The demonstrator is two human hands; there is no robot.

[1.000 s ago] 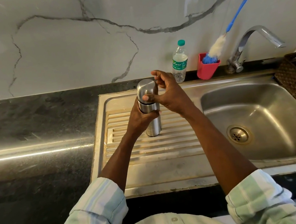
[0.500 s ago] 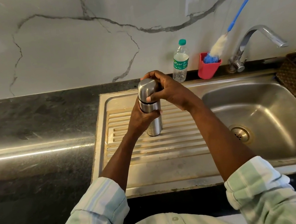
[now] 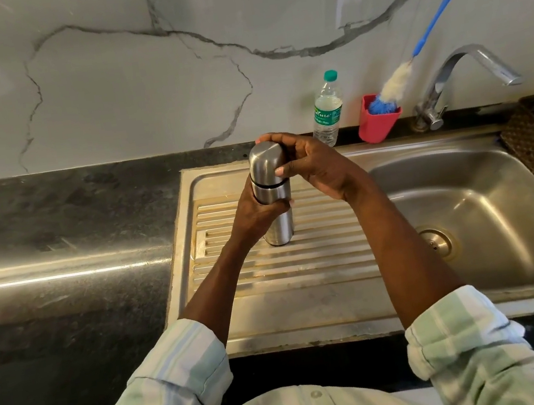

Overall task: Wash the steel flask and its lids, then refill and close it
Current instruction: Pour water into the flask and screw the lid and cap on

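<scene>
Steel flask braced upright on the drainboard, cap gripped for a twist

The left hand (image 3: 253, 212) wraps its fingers round the body of the steel flask (image 3: 275, 215) to keep it from turning, its base on the drainboard (image 3: 319, 260) below that grip; the right hand (image 3: 309, 161) curls fingers and thumb over the outer lid (image 3: 267, 164) just above the left fingers, likely for a twist (which way, I cannot tell). Beyond the right fingertips, by the wall: one plastic bottle (image 3: 327, 110), one red cup (image 3: 378, 121) holding one bottle brush (image 3: 433, 26), and one tap (image 3: 467, 68). One flask, one lid visible; any inner lid is hidden.
</scene>
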